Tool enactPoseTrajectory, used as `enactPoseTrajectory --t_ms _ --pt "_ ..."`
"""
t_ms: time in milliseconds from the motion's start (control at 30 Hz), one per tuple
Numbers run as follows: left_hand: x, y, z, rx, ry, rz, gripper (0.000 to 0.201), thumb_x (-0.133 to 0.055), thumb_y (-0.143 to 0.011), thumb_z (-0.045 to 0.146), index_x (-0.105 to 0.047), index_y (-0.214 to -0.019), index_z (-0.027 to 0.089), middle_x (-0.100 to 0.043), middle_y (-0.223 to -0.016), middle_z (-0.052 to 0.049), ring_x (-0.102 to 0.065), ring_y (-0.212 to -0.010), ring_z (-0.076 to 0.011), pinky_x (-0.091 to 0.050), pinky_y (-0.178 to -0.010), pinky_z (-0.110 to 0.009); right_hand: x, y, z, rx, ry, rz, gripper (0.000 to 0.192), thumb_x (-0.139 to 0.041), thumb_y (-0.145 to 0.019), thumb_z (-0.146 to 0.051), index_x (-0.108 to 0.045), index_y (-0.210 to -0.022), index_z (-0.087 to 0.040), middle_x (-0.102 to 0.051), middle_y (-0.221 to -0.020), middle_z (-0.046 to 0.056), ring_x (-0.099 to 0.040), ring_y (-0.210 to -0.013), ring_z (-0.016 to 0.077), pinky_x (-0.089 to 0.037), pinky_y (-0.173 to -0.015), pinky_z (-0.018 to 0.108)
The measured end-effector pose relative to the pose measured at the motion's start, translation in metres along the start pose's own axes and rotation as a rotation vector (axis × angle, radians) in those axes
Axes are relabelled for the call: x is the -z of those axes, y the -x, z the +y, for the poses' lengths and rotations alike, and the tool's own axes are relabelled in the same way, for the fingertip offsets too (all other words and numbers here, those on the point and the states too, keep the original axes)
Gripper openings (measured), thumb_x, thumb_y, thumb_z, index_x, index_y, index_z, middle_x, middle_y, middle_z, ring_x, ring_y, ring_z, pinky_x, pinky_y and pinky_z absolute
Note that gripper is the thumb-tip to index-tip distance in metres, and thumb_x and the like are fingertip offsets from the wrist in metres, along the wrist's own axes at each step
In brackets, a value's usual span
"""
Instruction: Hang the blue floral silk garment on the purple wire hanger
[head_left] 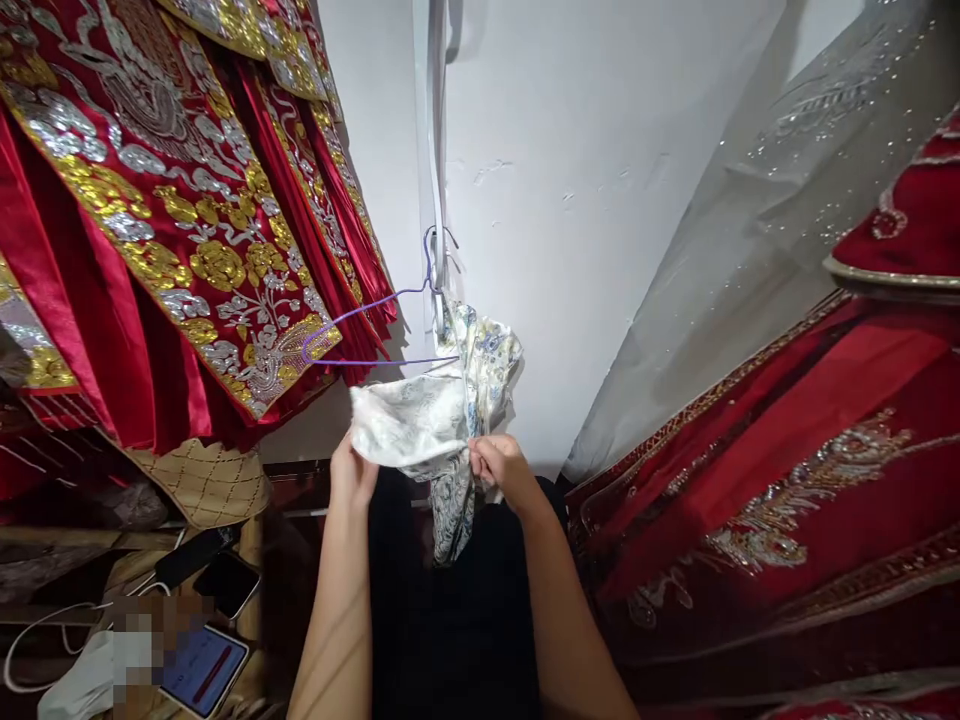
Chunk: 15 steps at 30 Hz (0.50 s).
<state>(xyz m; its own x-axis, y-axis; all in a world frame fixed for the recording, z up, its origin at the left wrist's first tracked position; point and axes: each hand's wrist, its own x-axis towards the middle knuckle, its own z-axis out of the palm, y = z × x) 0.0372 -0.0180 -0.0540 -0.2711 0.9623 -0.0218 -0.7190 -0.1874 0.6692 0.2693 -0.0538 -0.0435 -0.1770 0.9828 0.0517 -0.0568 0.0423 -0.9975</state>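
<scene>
A white garment with a blue and yellow floral print (491,365) hangs by its right part on a purple wire hanger (367,305). The hanger's left arm is bare. My left hand (354,470) is closed at the lower left of the garment's pale, spread-out part, its fingers partly behind the cloth. My right hand (496,462) pinches the cloth near the middle, beside a darker patterned flap that hangs down. The hanger's hook is at a white upright rail (436,150) against the wall.
Red embroidered gowns with gold and silver sequins (217,260) hang at the left. At the right are a sheer sparkling veil (697,270) and a red beaded gown (750,500). A wooden stool (251,560) at lower left holds phones (206,668) and a white cable (30,625).
</scene>
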Motion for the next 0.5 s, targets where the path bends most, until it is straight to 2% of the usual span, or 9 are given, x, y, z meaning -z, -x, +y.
enactPoseTrajectory --t_ms 67,100,133,200,267,367,433,500 --pt "-0.011 0.007 -0.006 0.007 -0.062 -0.131 0.008 -0.071 -0.08 0.022 -0.068 -0.082 0.014 -0.067 -0.081 -0.003 -0.064 -0.075 -0.0131 -0.051 -0.077 -0.023 0.019 0.006 -0.007 -0.064 0.167 -0.16 0.042 -0.06 -0.088 -0.039 -0.063 -0.052 -0.019 -0.048 -0.039 -0.001 -0.04 -0.041 0.0116 -0.033 -0.05 0.028" --pt "-0.017 0.012 -0.006 -0.019 -0.082 -0.198 0.012 -0.074 -0.08 0.025 -0.067 -0.082 0.015 -0.066 -0.082 -0.002 -0.062 -0.075 -0.0124 -0.05 -0.077 -0.022 0.026 0.008 -0.009 -0.087 0.242 -0.197 0.04 -0.061 -0.088 -0.041 -0.065 -0.055 -0.018 -0.054 -0.043 0.001 -0.046 -0.045 0.0131 -0.036 -0.053 0.028" --pt "-0.025 0.018 -0.005 -0.054 -0.094 -0.263 0.016 -0.075 -0.08 0.028 -0.066 -0.082 0.015 -0.065 -0.083 -0.002 -0.06 -0.075 -0.0119 -0.049 -0.076 -0.021 0.032 0.01 -0.011 -0.091 0.305 -0.182 0.039 -0.061 -0.089 -0.043 -0.067 -0.059 -0.018 -0.059 -0.05 0.002 -0.051 -0.051 0.015 -0.038 -0.056 0.029" --pt "-0.041 0.032 -0.003 -0.153 -0.135 -0.383 0.021 -0.072 -0.085 0.036 -0.065 -0.082 0.017 -0.062 -0.088 -0.002 -0.058 -0.079 -0.0124 -0.047 -0.077 -0.022 0.035 0.011 -0.012 -0.032 0.37 -0.034 0.04 -0.059 -0.091 -0.051 -0.069 -0.068 -0.019 -0.067 -0.067 0.004 -0.059 -0.066 0.0192 -0.044 -0.065 0.031" --pt "-0.056 0.049 -0.004 -0.253 -0.247 -0.475 0.024 -0.068 -0.089 0.041 -0.064 -0.083 0.018 -0.062 -0.094 -0.003 -0.058 -0.085 -0.0148 -0.046 -0.081 -0.025 0.027 0.009 -0.011 0.059 0.365 0.064 0.044 -0.054 -0.093 -0.059 -0.07 -0.079 -0.021 -0.07 -0.085 0.006 -0.063 -0.086 0.0235 -0.047 -0.08 0.035" --pt "-0.075 0.069 -0.009 -0.364 -0.518 -0.599 0.024 -0.06 -0.095 0.04 -0.067 -0.087 0.019 -0.062 -0.101 -0.007 -0.059 -0.098 -0.0199 -0.046 -0.09 -0.03 0.003 0.005 -0.008 0.131 0.12 -0.017 0.054 -0.044 -0.093 -0.07 -0.072 -0.103 -0.025 -0.071 -0.104 0.007 -0.063 -0.106 0.0275 -0.047 -0.097 0.04" --pt "-0.083 0.07 -0.009 -0.439 -0.685 -0.656 0.022 -0.057 -0.097 0.039 -0.068 -0.092 0.02 -0.062 -0.105 -0.008 -0.059 -0.104 -0.0214 -0.044 -0.097 -0.033 -0.012 0.006 -0.008 0.131 -0.12 -0.07 0.066 -0.037 -0.091 -0.077 -0.067 -0.121 -0.026 -0.072 -0.108 0.009 -0.064 -0.108 0.0288 -0.05 -0.096 0.042" --pt "-0.087 0.062 -0.005 -0.528 -0.791 -0.659 0.02 -0.059 -0.096 0.039 -0.069 -0.096 0.021 -0.06 -0.117 -0.01 -0.056 -0.117 -0.0231 -0.04 -0.107 -0.036 -0.019 0.011 -0.012 0.112 -0.273 -0.112 0.07 -0.043 -0.088 -0.077 -0.061 -0.131 -0.024 -0.072 -0.106 0.011 -0.067 -0.105 0.0301 -0.053 -0.09 0.044"
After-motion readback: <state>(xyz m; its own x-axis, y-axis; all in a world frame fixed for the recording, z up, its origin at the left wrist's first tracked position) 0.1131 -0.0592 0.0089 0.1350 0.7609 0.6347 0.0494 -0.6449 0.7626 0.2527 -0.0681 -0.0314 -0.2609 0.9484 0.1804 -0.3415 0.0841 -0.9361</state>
